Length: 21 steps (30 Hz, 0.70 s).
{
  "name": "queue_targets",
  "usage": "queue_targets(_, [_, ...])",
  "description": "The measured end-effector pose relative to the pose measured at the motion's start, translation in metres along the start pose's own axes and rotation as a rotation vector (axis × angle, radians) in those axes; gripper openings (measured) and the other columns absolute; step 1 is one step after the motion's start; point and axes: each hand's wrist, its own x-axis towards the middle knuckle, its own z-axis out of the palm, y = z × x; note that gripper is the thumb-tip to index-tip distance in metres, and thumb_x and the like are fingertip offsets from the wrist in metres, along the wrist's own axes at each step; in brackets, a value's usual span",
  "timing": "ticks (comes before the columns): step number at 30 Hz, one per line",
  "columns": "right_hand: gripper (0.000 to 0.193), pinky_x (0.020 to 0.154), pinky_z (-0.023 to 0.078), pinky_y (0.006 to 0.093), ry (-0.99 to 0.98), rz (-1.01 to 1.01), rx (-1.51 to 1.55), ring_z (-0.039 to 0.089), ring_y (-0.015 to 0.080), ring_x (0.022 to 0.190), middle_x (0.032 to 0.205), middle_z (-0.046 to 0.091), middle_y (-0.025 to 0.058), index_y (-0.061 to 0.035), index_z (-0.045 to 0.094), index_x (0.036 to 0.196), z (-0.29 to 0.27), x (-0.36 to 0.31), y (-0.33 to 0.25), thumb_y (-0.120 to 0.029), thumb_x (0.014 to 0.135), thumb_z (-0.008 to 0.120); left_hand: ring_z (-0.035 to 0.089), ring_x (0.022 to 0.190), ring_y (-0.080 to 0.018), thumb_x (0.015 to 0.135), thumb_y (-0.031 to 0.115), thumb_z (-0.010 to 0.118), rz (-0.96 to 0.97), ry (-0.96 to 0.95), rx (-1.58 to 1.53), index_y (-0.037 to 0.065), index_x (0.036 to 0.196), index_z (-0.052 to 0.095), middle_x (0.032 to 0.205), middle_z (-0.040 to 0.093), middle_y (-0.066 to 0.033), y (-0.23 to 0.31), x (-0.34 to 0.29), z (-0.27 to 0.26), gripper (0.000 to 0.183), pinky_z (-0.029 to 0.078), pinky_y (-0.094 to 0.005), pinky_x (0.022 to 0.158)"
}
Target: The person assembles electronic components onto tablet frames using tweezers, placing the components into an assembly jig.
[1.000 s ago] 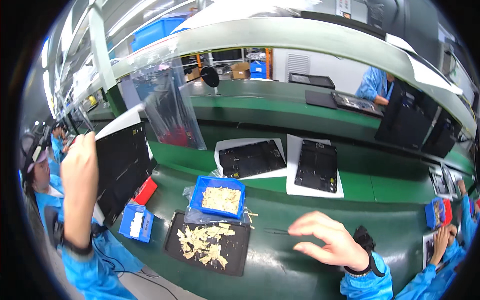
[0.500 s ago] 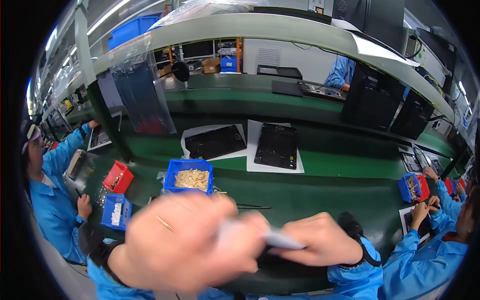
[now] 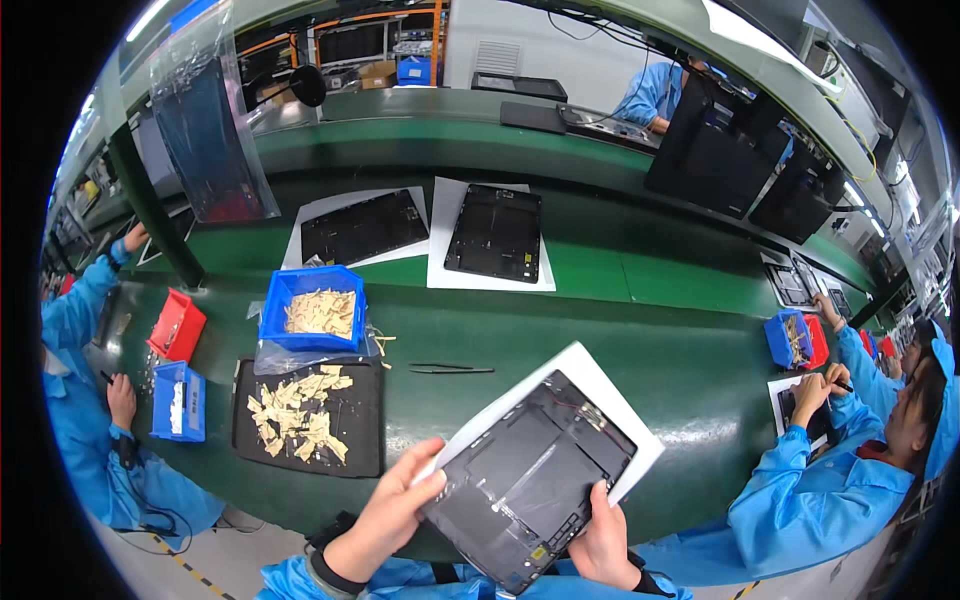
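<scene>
A black tablet back housing [image 3: 530, 480], its inner side up, lies tilted over a white sheet [image 3: 640, 452] in front of me. My left hand [image 3: 388, 508] grips the left edge of both, thumb on top. At the lower right edge my right hand [image 3: 605, 540] holds the housing, thumb up on its inner face. Left of them a black tray [image 3: 366, 430] bears a heap of tan strips [image 3: 300, 412]. Tweezers [image 3: 452, 370] lie on the green bench just beyond the housing.
A blue bin [image 3: 310, 342] of tan pieces stands behind the tray. Two more housings [image 3: 365, 230] [image 3: 495, 228] lie on white sheets farther back. At left are a red bin [image 3: 182, 328] and a blue bin [image 3: 190, 425]. Co-workers in blue sit on both sides.
My hands, blurred and raised close together around something pale, have come down and apart and now hold the housing and sheet. The tray of strips has come into sight. The view has shifted.
</scene>
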Motion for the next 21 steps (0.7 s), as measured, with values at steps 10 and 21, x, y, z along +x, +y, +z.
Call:
queue_targets(10, [0.029, 0.085, 0.048, 0.0337, -1.038, 0.381, -1.301, 0.065, 0.0270, 0.093, 0.100, 0.067, 0.0142, -0.0019, 0.063, 0.112, 0.001, -0.026, -0.035, -0.025, 0.097, 0.055, 0.046, 0.123, -0.0402, 0.079, 0.001, 0.068, 0.534, 0.328, 1.153, -0.001, 0.144, 0.024, 0.133, 0.043, -0.0239, -0.007, 0.025, -0.011, 0.078, 0.039, -0.0417, 0.103])
queue_targets(21, [0.012, 0.072, 0.046, 0.0365, -0.709, -1.146, -1.775, 0.058, 0.0250, 0.081, 0.084, 0.060, 0.0053, -0.0075, 0.065, 0.088, 0.072, 0.094, -0.023, -0.013, 0.078, 0.070, 0.059, 0.083, -0.0226, 0.075, 0.012, 0.067, 0.949, 0.329, 1.711, 0.007, 0.088, 0.063, 0.091, 0.059, -0.0059, -0.012, 0.034, -0.014, 0.015, 0.048, -0.0337, 0.070])
